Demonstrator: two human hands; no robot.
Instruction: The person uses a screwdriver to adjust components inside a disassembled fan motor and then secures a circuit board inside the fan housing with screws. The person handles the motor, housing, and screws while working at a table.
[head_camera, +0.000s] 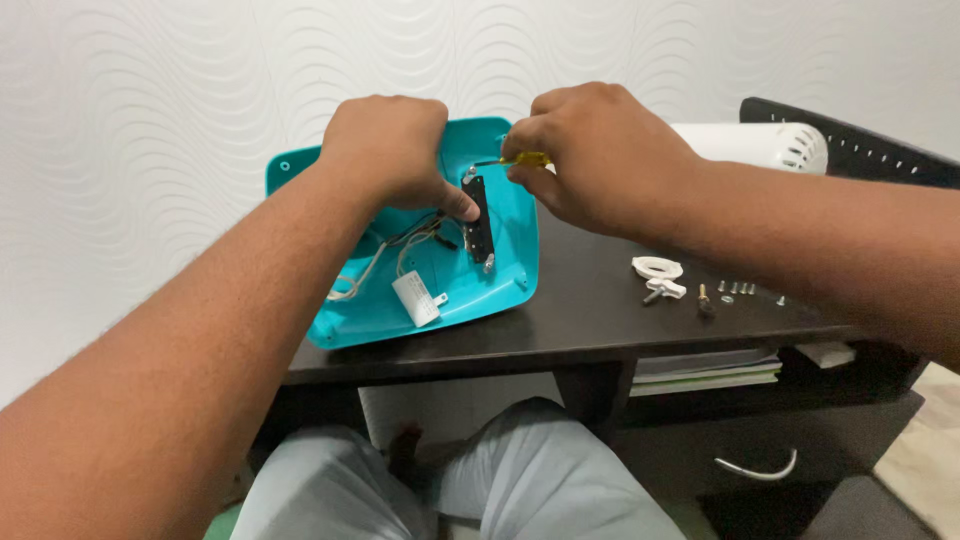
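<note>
The left hand (385, 150) grips the turquoise housing (505, 225), tilted on the table (590, 310), thumb on the black switch block (478, 220). The right hand (600, 155) is clamped on a yellow-handled screwdriver (525, 159). Risk: tip slippage could nick the wires (415, 238). A white rectangular capacitor (415, 298) lies near; loose screws (740, 290) could roll away.

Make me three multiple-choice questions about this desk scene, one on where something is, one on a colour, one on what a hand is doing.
1. Where do the loose screws lie?
A. Inside the housing
B. On the dark desk, right of the housing
C. On the floor

2. What colour is the plastic housing?
A. Turquoise
B. Red
C. Grey

3. What is the right hand doing?
A. Resting flat
B. Holding a yellow-handled screwdriver
C. Lifting the white ring

Answers: 1 B, they sit beside the white ring. 2 A, its whole shell is turquoise. 3 B, the tip points at the black switch block, which the left hand steadies.
</note>
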